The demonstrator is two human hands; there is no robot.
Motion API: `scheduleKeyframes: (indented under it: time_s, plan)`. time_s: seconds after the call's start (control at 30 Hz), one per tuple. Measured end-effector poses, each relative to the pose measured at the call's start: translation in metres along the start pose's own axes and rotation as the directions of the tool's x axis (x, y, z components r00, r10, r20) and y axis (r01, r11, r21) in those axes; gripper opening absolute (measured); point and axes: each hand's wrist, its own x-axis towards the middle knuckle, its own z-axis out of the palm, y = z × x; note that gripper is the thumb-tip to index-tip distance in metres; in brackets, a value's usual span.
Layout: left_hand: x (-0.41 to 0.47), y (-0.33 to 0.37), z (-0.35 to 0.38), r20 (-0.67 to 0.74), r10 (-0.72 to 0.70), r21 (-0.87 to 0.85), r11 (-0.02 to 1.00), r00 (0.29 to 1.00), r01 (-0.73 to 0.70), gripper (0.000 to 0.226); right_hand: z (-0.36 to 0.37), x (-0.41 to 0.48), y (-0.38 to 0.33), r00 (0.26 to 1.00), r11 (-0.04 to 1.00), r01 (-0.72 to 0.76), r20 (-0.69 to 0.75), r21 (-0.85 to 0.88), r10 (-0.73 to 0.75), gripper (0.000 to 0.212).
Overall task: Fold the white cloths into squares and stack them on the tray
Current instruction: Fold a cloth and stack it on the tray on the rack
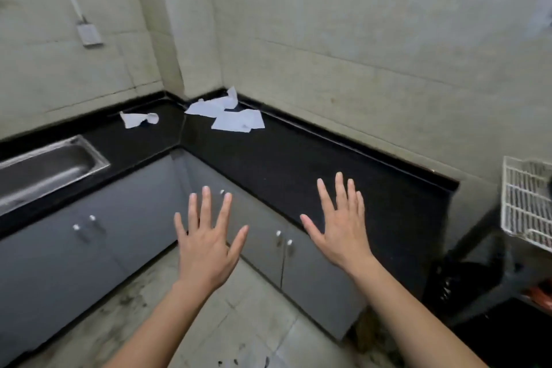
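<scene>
Head view: steel sink (50, 170) left of cloths (237, 121), wire rack (525, 203) far right.

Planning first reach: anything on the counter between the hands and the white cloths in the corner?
Nothing visible: left hand and right hand hover open; only black counter lies between them and the white cloths.

A kitchen: steel sink (50, 167) set in black counter (283, 164) over grey cabinets (89, 236).
</scene>
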Motion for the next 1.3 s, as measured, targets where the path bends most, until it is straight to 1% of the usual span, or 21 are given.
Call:
scheduleKeyframes:
  time_s: [0.07, 0.17, 0.3, 0.4, 0.5, 0.6, 0.8, 0.87, 0.97, 1.03, 1.07, 1.17, 1.3]
  plan:
    - [0.016, -0.054, -0.004, -0.012, -0.041, 0.015, 0.999, 0.999, 0.041, 0.074, 0.025, 0.035, -0.055, 0.999, 0.999, 0.045, 0.02, 0.028, -0.046, 0.084]
    - [0.043, -0.137, -0.011, -0.011, -0.132, 0.051, 0.99, 0.991, 0.132, 0.075, 0.059, 0.085, -0.142, 0.986, 0.986, 0.158, 0.039, 0.055, -0.161, 0.087]
    - [0.076, -0.216, -0.015, -0.041, -0.2, 0.052, 0.978, 0.979, 0.202, 0.075, 0.086, 0.131, -0.219, 0.969, 0.967, 0.241, 0.04, 0.086, -0.245, 0.086]
    - [0.103, -0.256, -0.011, -0.048, -0.219, 0.077, 0.972, 0.974, 0.223, 0.075, 0.109, 0.163, -0.255, 0.959, 0.957, 0.272, 0.056, 0.1, -0.278, 0.085]
    - [0.125, -0.284, 0.004, -0.033, -0.258, 0.08, 0.962, 0.966, 0.26, 0.074, 0.136, 0.191, -0.277, 0.951, 0.951, 0.286, 0.087, 0.116, -0.296, 0.085]
    - [0.155, -0.307, 0.021, -0.021, -0.254, 0.105, 0.961, 0.967, 0.255, 0.074, 0.164, 0.227, -0.295, 0.94, 0.941, 0.307, 0.11, 0.144, -0.324, 0.085]
    - [0.265, -0.361, 0.06, 0.008, -0.261, 0.182, 0.949, 0.965, 0.256, 0.074, 0.227, 0.346, -0.332, 0.923, 0.925, 0.345, 0.117, 0.162, -0.365, 0.084]
    - [0.31, -0.38, 0.072, 0.034, -0.277, 0.221, 0.939, 0.96, 0.263, 0.074, 0.248, 0.397, -0.342, 0.918, 0.923, 0.349, 0.139, 0.163, -0.372, 0.083]
    - [0.368, -0.4, 0.079, 0.064, -0.297, 0.247, 0.93, 0.953, 0.273, 0.074, 0.265, 0.464, -0.357, 0.907, 0.916, 0.357, 0.166, 0.184, -0.387, 0.083]
    - [0.402, -0.413, 0.083, 0.057, -0.297, 0.266, 0.925, 0.953, 0.272, 0.074, 0.275, 0.508, -0.367, 0.896, 0.905, 0.378, 0.168, 0.192, -0.41, 0.082]
    - [0.416, -0.419, 0.085, 0.052, -0.302, 0.265, 0.923, 0.952, 0.278, 0.074, 0.279, 0.528, -0.373, 0.894, 0.901, 0.383, 0.166, 0.205, -0.417, 0.082]
    - [0.45, -0.441, 0.094, 0.066, -0.344, 0.262, 0.912, 0.936, 0.317, 0.074, 0.293, 0.573, -0.39, 0.874, 0.893, 0.387, 0.217, 0.23, -0.435, 0.079]
    - [0.486, -0.473, 0.12, 0.13, -0.388, 0.288, 0.895, 0.912, 0.34, 0.075, 0.324, 0.617, -0.408, 0.843, 0.87, 0.426, 0.239, 0.249, -0.481, 0.076]
